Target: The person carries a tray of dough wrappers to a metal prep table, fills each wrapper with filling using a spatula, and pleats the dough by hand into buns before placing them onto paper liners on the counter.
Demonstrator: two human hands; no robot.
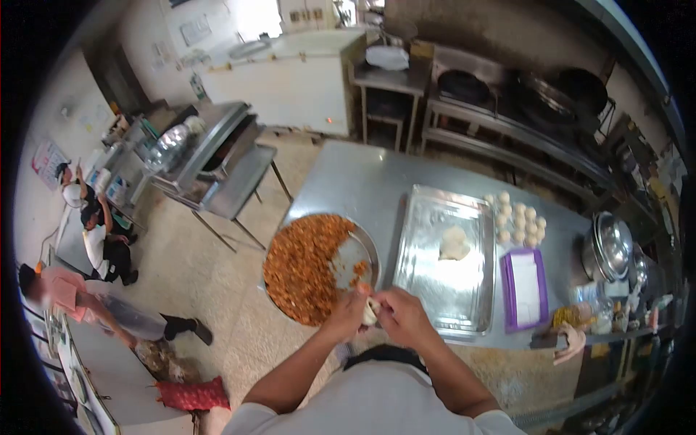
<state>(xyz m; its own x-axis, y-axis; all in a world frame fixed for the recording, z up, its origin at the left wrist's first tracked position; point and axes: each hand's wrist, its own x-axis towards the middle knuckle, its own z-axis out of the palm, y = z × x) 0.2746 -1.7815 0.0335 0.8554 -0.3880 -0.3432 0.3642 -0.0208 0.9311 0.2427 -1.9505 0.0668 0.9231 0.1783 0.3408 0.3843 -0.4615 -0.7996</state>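
Between both hands is a small piece of pale dough (370, 312), partly folded, just past the table's near edge. My left hand (346, 316) is closed on its left side and my right hand (403, 313) pinches its right side. Fingers hide most of the dough. Left of the hands stands a wide round pan (375, 255) with a reddish-brown chopped filling (304, 270); part of its bottom shows bare. To the right lies a rectangular metal tray (428, 290) with flat pale dough pieces (454, 244) on it.
Several dough balls (520, 222) sit on the steel table (348, 174) beyond a purple-rimmed container (513, 290). Metal pots (612, 246) and bottles stand at the right end. A person in pink (61, 290) and other people are at far left, near a red mesh sack (194, 394).
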